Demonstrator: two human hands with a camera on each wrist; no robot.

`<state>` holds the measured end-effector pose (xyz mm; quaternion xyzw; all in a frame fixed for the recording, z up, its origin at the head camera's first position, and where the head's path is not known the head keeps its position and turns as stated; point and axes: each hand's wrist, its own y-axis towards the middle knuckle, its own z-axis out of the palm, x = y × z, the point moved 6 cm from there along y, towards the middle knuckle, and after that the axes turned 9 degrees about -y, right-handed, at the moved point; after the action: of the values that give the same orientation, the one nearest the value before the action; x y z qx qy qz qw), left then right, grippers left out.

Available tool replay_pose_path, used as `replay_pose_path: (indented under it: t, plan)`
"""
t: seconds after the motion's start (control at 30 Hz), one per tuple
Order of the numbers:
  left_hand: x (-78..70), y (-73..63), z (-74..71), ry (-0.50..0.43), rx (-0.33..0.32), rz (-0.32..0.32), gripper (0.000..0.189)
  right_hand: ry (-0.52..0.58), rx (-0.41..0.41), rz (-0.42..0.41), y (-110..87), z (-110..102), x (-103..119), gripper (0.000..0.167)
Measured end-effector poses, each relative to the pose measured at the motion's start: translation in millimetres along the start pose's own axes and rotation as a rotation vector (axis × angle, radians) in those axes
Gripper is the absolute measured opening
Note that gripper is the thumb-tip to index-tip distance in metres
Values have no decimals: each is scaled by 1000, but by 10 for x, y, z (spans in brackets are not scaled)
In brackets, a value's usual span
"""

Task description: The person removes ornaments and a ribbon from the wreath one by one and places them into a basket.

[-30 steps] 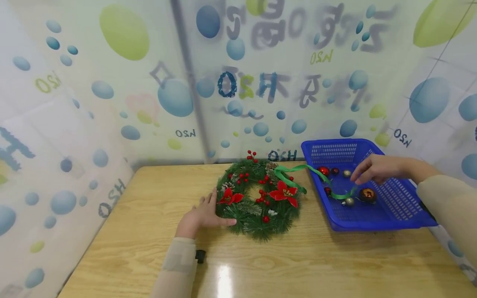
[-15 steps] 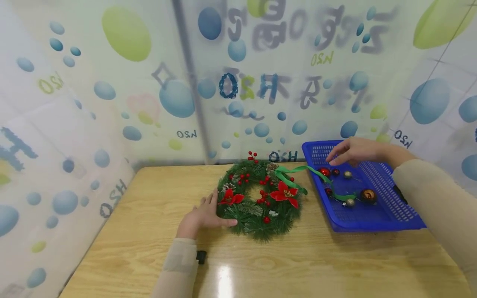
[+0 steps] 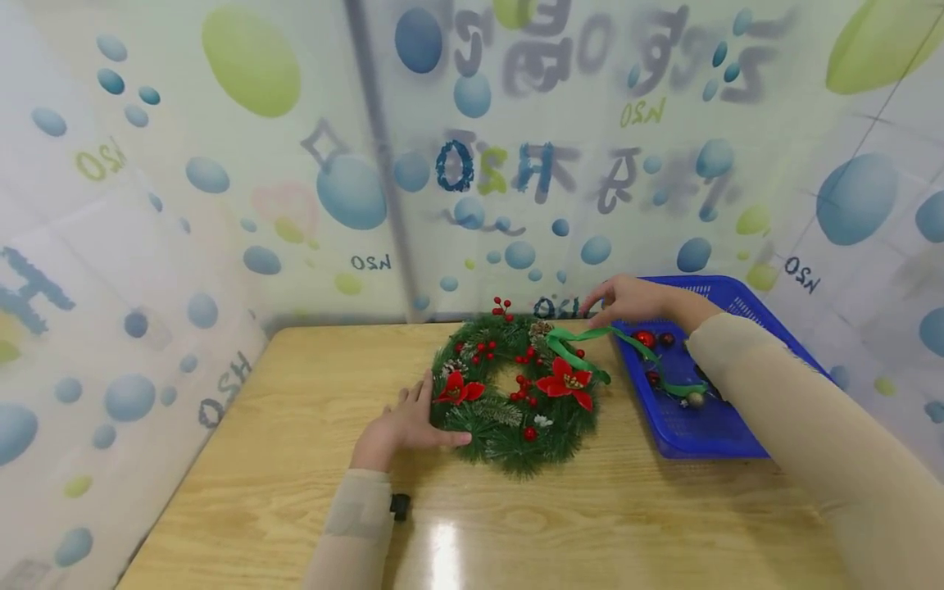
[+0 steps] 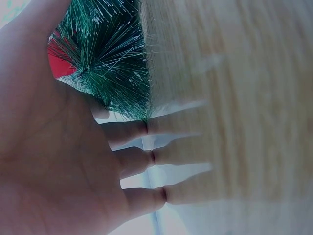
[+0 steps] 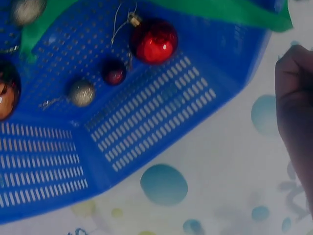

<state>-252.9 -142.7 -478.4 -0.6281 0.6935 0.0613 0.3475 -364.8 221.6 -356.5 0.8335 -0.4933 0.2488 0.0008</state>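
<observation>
A green wreath (image 3: 509,447) with red poinsettia flowers, berries and pinecones lies flat on the table. At its left edge is my left hand (image 3: 406,424), its thumb over the needles. The fingers (image 4: 128,133) reach out straight beside the wreath in the left wrist view. A green ribbon (image 3: 562,351) trails from the wreath's upper right into the blue basket (image 3: 708,447). Above the ribbon and the basket's left rim hovers my right hand (image 3: 636,300), fingers bent downward and nothing visible in them. In the right wrist view the ribbon (image 5: 234,14) lies just beyond that hand's fingers.
Inside the basket lie a shiny red ball (image 5: 155,41), a small dark red ball (image 5: 114,72), a pale gold ball (image 5: 82,92) and a bronze ball (image 5: 7,93). A patterned curtain (image 3: 472,246) stands behind the wooden table (image 3: 516,533).
My right hand has moved left from over the basket's middle to above the ribbon near the wreath. The left hand and the wreath have stayed in place.
</observation>
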Motion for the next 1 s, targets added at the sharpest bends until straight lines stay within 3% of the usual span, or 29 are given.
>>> replay_pose_path:
  t: [0.27, 0.5, 0.67, 0.77, 1.0]
  plan:
    - [-6, 1, 13, 3, 4, -1, 143, 72, 29, 55, 159, 191, 5, 42]
    - [5, 17, 5, 1, 1, -1, 144, 137, 47, 53, 250, 313, 51, 38]
    - [12, 20, 4, 11, 4, -5, 143, 120, 65, 88, 347, 405, 21, 39]
    - [7, 9, -3, 15, 7, -6, 143, 122, 61, 114, 379, 428, 11, 31]
    - [-17, 3, -10, 8, 11, -1, 146, 189, 33, 83, 330, 394, 72, 19]
